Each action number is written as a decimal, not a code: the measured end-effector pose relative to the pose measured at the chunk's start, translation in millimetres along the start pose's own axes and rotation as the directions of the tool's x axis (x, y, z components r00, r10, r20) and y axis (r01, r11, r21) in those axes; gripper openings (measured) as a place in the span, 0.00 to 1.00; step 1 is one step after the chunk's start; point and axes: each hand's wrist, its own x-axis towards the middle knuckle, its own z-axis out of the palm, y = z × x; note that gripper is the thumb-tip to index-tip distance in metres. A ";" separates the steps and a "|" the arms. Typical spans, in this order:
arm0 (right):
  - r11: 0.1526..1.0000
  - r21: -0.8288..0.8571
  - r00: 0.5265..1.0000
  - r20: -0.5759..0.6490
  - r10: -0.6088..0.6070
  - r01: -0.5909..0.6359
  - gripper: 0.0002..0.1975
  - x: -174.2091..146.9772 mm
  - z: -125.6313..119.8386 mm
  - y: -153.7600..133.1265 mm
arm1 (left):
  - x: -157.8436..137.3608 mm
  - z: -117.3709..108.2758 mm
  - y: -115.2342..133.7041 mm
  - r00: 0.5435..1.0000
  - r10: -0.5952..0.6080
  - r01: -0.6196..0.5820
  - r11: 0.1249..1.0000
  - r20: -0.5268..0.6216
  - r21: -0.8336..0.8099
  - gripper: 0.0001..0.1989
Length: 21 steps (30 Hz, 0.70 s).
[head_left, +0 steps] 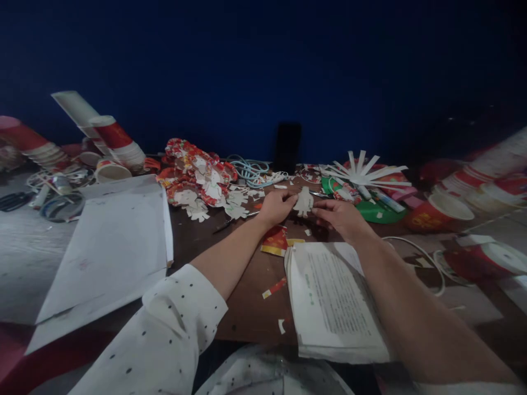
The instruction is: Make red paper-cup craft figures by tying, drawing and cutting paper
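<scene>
Between my two hands is a small white paper cutout (304, 202), shaped like a little figure. My left hand (276, 207) pinches its left edge with thumb and finger. From the other side my right hand (338, 216) grips the lower right edge, its lower fingers in shadow. Under the hands lie a red and yellow paper piece (275, 241) and small scraps. A stack of printed sheets (335, 299) rests nearer to me, partly below my right forearm. More white cutouts (193, 204) lie left of my left hand, in front of a red patterned heap (193, 159).
A white board or box lid (119, 247) covers the left side. Stacked paper cups (117, 142) lean behind it; others (444, 211) stand at right. A fringed white paper piece (360, 174), green item (376, 213), pale blue cord (251, 171) and dark upright phone-like object (288, 145) sit at the back.
</scene>
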 end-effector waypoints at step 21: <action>0.999 0.008 0.999 0.009 0.042 -0.042 0.09 0.4 4.4 1.5 | 2.8 0.1 -4.3 1.000 -0.005 0.004 1.000 0.025 0.020 0.12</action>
